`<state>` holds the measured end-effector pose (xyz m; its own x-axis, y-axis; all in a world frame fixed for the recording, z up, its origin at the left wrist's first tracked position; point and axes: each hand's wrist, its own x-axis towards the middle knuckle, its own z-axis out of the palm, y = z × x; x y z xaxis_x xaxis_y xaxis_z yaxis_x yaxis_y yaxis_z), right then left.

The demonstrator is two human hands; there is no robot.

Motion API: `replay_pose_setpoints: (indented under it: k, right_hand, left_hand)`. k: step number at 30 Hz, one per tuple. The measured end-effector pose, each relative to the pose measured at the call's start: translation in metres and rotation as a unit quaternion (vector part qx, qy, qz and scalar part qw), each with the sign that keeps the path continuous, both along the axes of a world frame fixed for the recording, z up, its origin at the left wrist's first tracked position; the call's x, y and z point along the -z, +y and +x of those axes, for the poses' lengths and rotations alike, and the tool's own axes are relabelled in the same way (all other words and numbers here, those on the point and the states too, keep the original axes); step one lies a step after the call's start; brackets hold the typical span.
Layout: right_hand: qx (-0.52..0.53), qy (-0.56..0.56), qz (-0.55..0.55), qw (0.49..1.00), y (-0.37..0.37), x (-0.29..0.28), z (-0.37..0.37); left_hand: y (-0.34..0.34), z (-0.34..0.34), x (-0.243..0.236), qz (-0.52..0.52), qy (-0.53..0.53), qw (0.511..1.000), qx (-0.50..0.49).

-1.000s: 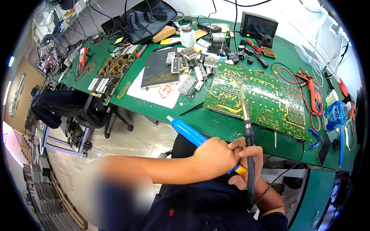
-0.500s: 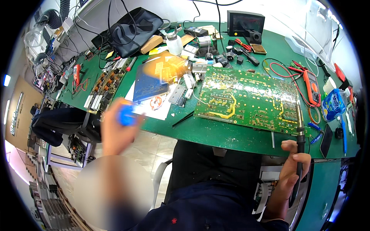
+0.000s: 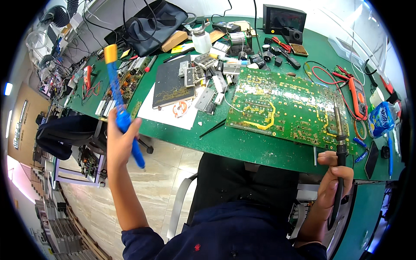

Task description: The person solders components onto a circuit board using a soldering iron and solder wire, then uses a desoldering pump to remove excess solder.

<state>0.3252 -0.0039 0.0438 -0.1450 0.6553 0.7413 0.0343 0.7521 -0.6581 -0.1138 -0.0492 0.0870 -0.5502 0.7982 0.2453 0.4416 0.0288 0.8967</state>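
My left hand (image 3: 118, 143) is raised at the left, off the table edge, wrapped round a blue desoldering pump (image 3: 116, 86) with a yellow end pointing up. At the lower right, my right hand (image 3: 331, 177) grips a soldering iron (image 3: 341, 147) by its black handle. The iron stands nearly upright, and its metal barrel overlaps the right part of a large green circuit board (image 3: 264, 110) in view; whether it touches cannot be seen. The board lies on the green table with solder joints and a yellow trace showing. Dark tweezers (image 3: 212, 128) lie left of it.
Metal heatsinks (image 3: 205, 99), a dark notebook (image 3: 173, 89) and white paper (image 3: 149, 110) lie left of the board. A red multimeter (image 3: 358, 99) with leads, a blue packet (image 3: 379, 120) and a phone (image 3: 371, 160) are at the right. A bottle (image 3: 201, 42) stands behind.
My left hand was blurred and has swung the desoldering pump upright, a little left. An orange-yellow blur over the notebook is gone. The view has shifted slightly; my right hand keeps its grip.
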Motion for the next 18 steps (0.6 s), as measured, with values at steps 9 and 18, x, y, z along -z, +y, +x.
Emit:
replay_pose_setpoints:
  k: [9,18]
  right_hand:
    - [-0.008,-0.007,-0.025,1.0,0.004,-0.005,-0.012]
    - [0.065,0.009,-0.11,0.992,0.014,0.001,-0.024]
  left_hand:
    - [0.137,-0.045,0.02,-0.053,0.228,0.972,-0.024]
    - [0.09,0.093,0.031,0.056,0.332,0.911,0.239]
